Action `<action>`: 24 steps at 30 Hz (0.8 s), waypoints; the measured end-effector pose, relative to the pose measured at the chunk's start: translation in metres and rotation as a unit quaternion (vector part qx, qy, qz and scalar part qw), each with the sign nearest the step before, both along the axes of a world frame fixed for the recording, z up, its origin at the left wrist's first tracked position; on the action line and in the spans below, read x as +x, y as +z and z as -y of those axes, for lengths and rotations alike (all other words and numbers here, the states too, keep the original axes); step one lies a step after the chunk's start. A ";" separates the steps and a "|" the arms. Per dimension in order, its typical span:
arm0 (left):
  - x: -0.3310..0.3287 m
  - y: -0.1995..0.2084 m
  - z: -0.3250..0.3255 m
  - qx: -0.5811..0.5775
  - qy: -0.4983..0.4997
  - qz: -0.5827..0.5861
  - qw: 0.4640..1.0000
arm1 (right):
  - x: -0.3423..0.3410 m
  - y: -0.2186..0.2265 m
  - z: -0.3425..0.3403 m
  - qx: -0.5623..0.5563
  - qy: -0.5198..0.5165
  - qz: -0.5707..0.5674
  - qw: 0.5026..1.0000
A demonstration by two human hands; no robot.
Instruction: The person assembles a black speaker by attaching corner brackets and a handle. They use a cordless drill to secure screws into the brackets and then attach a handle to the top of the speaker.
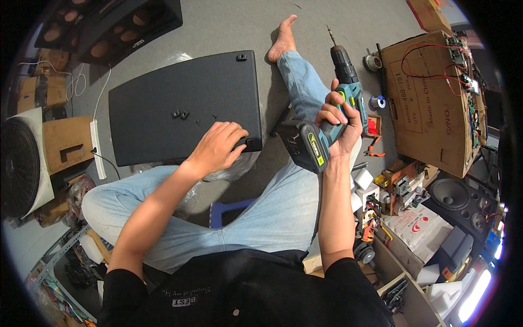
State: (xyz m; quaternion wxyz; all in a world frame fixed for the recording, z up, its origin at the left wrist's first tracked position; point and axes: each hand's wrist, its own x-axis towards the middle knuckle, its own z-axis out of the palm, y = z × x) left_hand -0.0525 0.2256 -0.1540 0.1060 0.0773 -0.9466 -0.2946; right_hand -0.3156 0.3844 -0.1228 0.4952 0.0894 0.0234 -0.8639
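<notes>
- The right hand [344,122] is wrapped around the grip of a teal and black cordless drill [348,92], raised over the person's right leg [306,79].
- The drill's bit [330,34] points away from the body, and its bulky black battery [305,143] faces back toward the left.
- The left hand [218,144] lies palm down at the near right part of a black cabinet [158,87], fingers bent and slightly apart; whether it pinches something small, I cannot tell.
- Its fingertips are right by a near corner piece [250,141], small and black; contact there is unclear.
- A matching far corner piece [241,57] sits at the far right corner of the cabinet.
- Two loose black pieces [180,114] lie side by side near the middle of the cabinet, with small dark screws [214,117] to their right.
- The cabinet lies flat on the grey floor [229,27] in front of the person, clear plastic wrap [234,170] showing past its near edge.
- To the right of the drill are a blue-rimmed spool [377,102], orange-handled pliers [375,148] and a large cardboard box [430,103].
</notes>
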 end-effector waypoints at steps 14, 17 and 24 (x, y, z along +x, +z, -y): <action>-0.012 -0.016 -0.025 -0.019 0.073 -0.075 0.994 | -0.001 0.000 0.000 -0.004 0.004 0.011 1.000; -0.011 -0.018 -0.027 -0.021 0.088 -0.059 0.994 | 0.000 0.000 0.000 -0.003 0.004 0.010 1.000; -0.010 -0.008 -0.020 0.014 0.075 -0.045 0.996 | -0.001 -0.002 0.000 0.000 0.008 -0.001 1.000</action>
